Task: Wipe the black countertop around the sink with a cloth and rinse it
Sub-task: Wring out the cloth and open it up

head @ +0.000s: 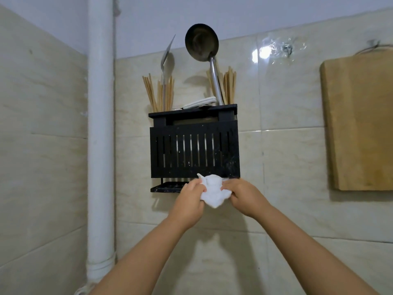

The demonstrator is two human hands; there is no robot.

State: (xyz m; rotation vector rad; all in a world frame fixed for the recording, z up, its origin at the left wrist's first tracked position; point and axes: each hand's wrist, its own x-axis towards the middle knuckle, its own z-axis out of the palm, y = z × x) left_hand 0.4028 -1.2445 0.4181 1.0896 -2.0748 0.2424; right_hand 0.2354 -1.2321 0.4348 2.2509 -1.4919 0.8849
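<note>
1. The left hand and right hand are raised side by side, each pinching one side of the cloth between them.
2. The cloth is white, soft and crumpled into a bunched lump, held just in front of the lower edge of the rack.
3. The rack is black, boxy, with vertical slots and a shallow drip tray beneath, fixed to the glossy beige tiled wall.
4. It holds two bundles of wooden chopsticks, one steel ladle and one flat steel spatula.
5. One wooden cutting board hangs at right; one white round pipe runs vertically at left.
</note>
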